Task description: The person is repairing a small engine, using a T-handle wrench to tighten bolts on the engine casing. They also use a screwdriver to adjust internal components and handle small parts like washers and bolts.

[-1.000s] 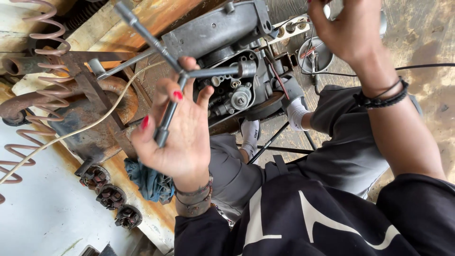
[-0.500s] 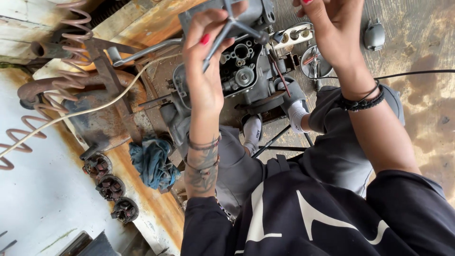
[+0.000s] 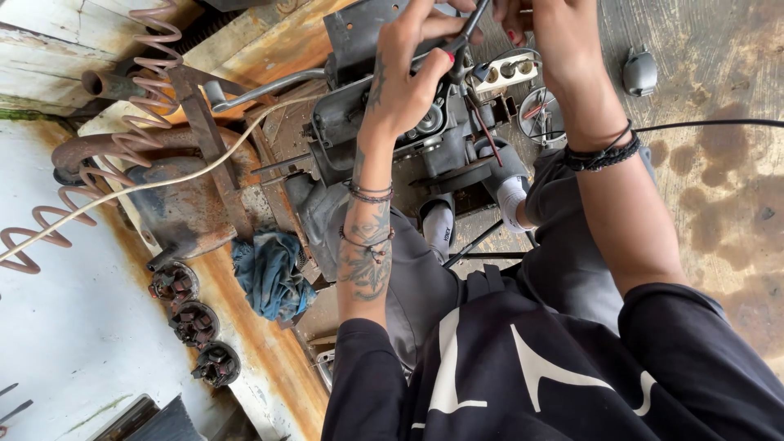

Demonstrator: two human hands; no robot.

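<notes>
My left hand (image 3: 412, 77), tattooed at the forearm and wearing thin bracelets, is closed around a dark metal T-handle wrench (image 3: 467, 37) whose end points down into a grey engine block (image 3: 367, 122). At the top edge my right hand (image 3: 543, 28), with black wristbands, has its fingers closed on the wrench's upper end. Both hands are over the engine, which rests on a rusty bench between my knees.
A blue rag (image 3: 269, 273) lies on the rusty bench (image 3: 269, 359). Three round dark parts (image 3: 194, 324) sit at the lower left. A coiled pink hose (image 3: 114, 135) and rusty pipe run at left. A white connector (image 3: 508, 72), a grey cap (image 3: 639, 72) and a black cable (image 3: 710, 124) lie at right.
My left hand has carried the wrench up from in front of me onto the engine. My right hand has come in to grip its upper end.
</notes>
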